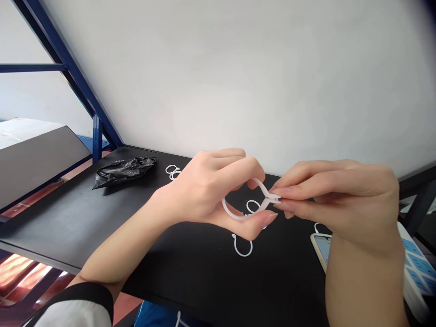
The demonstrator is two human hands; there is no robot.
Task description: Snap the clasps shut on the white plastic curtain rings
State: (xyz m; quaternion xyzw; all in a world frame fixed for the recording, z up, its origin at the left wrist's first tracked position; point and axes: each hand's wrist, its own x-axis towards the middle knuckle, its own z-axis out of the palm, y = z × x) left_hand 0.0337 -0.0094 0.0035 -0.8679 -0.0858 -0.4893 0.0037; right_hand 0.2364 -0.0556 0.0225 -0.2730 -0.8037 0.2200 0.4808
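My left hand [211, 190] curls round a white plastic ring [238, 214], thumb under it and fingers over the top. My right hand [337, 200] pinches the ring's split ends [274, 198] between fingertips and thumb. Both hands hover just above the black table [61, 218]. Another white ring [243, 247] lies flat on the table right below my left thumb, and one more ring [252, 206] shows through the gap between my hands.
A crumpled black plastic bag [124, 170] lies at the table's far left. Two white rings [173, 171] rest beside it. A phone [322, 249] and a white-blue object [417, 268] lie at the right edge. A white wall stands behind; a blue frame [78, 77] rises at left.
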